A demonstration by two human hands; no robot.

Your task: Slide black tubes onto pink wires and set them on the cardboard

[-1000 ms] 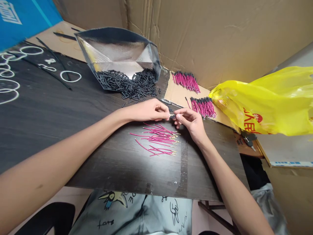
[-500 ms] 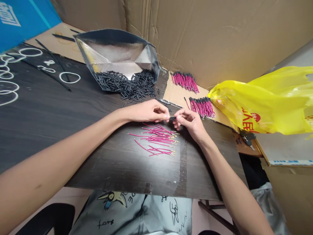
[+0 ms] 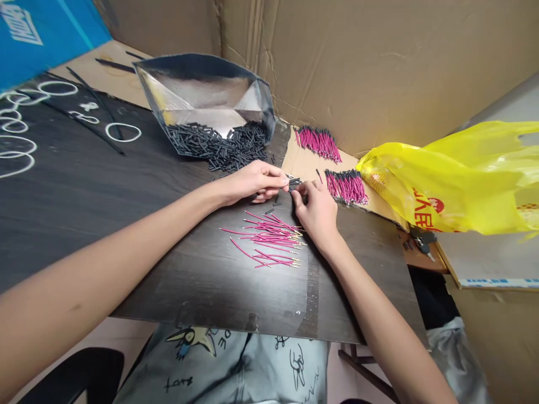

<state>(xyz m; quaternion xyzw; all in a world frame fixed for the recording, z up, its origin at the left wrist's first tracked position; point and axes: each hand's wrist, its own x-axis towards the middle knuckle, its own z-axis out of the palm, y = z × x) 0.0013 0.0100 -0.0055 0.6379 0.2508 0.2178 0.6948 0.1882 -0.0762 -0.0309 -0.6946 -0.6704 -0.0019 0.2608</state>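
My left hand (image 3: 252,180) and my right hand (image 3: 314,207) meet fingertip to fingertip over the dark table (image 3: 105,191). Both are pinched closed on a short black tube piece (image 3: 295,181) held between them; whether a wire is in it I cannot tell. Just below the hands lies a loose pile of thin pink wires (image 3: 272,238) with bare metal ends. An open silver foil bag (image 3: 206,101) spills several short black tubes (image 3: 223,147) behind my left hand.
Two bundles of pink wires with black ends lie on cardboard, one farther back (image 3: 319,141) and one nearer (image 3: 346,185). A yellow plastic bag (image 3: 455,179) sits at the right. White rings (image 3: 123,132) lie at the far left. Cardboard walls (image 3: 379,62) stand behind.
Both hands have moved a little away from me, toward the spilled black tubes, still pinched together. The pink wire pile has stayed where it was.
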